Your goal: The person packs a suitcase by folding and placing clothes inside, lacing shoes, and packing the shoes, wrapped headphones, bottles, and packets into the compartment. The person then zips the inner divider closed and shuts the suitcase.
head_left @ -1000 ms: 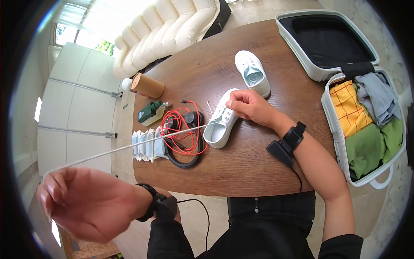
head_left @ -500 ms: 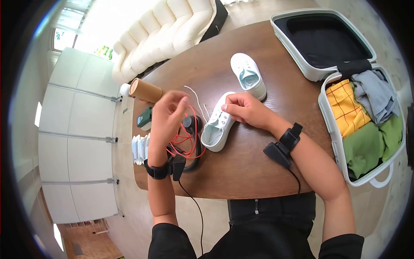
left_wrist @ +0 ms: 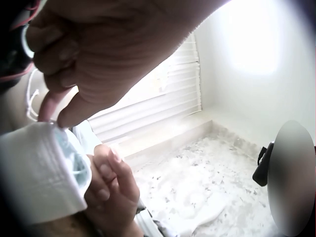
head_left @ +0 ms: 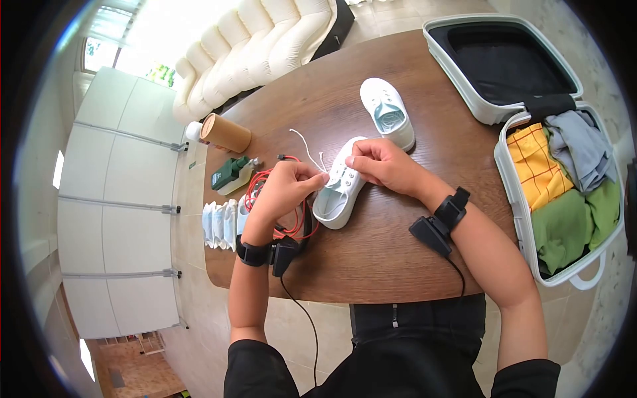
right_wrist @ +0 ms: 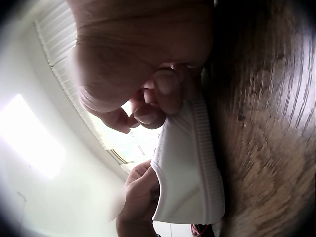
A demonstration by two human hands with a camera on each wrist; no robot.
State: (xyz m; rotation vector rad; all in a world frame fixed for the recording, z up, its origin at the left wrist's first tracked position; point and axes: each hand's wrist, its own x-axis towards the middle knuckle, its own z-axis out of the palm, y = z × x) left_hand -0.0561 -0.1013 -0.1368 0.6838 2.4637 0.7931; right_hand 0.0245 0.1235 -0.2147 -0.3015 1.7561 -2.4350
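White shoe [head_left: 344,191] lies between the two hands, its toe pointing away from the person and its open heel end nearer. The left hand [head_left: 286,191] is at its left side, thumb and forefinger drawn close together by the eyelets; whether they pinch lace or fabric cannot be told. The right hand [head_left: 391,166] holds the front of the shoe from the right, fingers curled and thumb against the upper. A thin white lace [head_left: 304,143] trails in a loose curve just beyond the left fingertips.

The upper looks like smooth cloth with round eyelets, the lining is pale blue, and the sole edge [right_wrist: 210,163] is finely ribbed. Beneath the hands, the brown table [head_left: 378,265] shows streaky wood grain under a slight sheen.

Just beyond the right hand stands a matching second shoe [head_left: 387,111]. Left of the left hand are a glossy red cable [head_left: 257,187], a green bottle [head_left: 229,174] and soft, pale packets [head_left: 219,225]; farther off lies a tan cylinder [head_left: 229,134]. Well to the right hand's right, a hard-shelled suitcase [head_left: 524,225] holds folded, crumpled clothes [head_left: 561,215].
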